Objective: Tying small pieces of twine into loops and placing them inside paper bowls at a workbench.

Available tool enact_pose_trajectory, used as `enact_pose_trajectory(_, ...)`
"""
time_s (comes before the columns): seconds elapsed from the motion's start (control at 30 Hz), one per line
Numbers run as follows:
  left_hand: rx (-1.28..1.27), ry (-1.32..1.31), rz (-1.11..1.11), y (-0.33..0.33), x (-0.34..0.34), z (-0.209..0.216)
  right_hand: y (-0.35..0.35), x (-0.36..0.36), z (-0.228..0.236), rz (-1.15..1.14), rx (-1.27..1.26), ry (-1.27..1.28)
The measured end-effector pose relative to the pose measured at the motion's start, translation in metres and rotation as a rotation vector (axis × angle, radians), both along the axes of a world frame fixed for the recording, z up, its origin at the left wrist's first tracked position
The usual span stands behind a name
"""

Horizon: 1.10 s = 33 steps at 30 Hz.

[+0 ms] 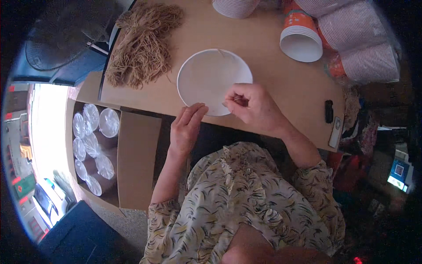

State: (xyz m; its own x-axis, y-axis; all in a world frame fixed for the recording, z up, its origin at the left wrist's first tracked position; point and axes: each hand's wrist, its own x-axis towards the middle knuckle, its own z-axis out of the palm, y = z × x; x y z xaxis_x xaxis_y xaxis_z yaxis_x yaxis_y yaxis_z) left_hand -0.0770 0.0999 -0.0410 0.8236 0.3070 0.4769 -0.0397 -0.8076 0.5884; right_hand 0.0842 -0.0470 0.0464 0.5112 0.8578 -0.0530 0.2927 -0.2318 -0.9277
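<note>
A wide white paper tub stands mouth up on the table in front of me. My left hand is at its near rim, fingers pressed together and bent over the edge, the thumb hidden. Above the right side of the rim, my right hand is curled in a pinch. A thin brown strand, seemingly of string, shows between its fingers, though most of it is hidden. One short tan strand crosses the tub's far rim. Beyond the tub to the left lies a loose heap of tan paper twine.
Nested orange and white tubs lie at the far right beside wrapped stacks of white tubs. Another white stack is at the far edge. Left of the table, an open carton holds several plastic-wrapped stacks. A black object lies near the right edge.
</note>
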Motion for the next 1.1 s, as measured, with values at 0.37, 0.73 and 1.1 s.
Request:
enact_pose_trajectory(0.37,-0.045,-0.045,0.040,-0.016,-0.010,-0.016,0.004,-0.012,-0.030,0.026,-0.109,-0.189)
enact_pose_trajectory(0.73,-0.025,-0.053,0.085,-0.021,-0.012,-0.018,0.005,-0.014,-0.024,0.033,-0.186,-0.209)
enact_pose_trajectory(1.1,-0.028,-0.057,0.051,-0.020,-0.012,-0.012,0.006,-0.010,-0.021,0.030,-0.270,-0.210)
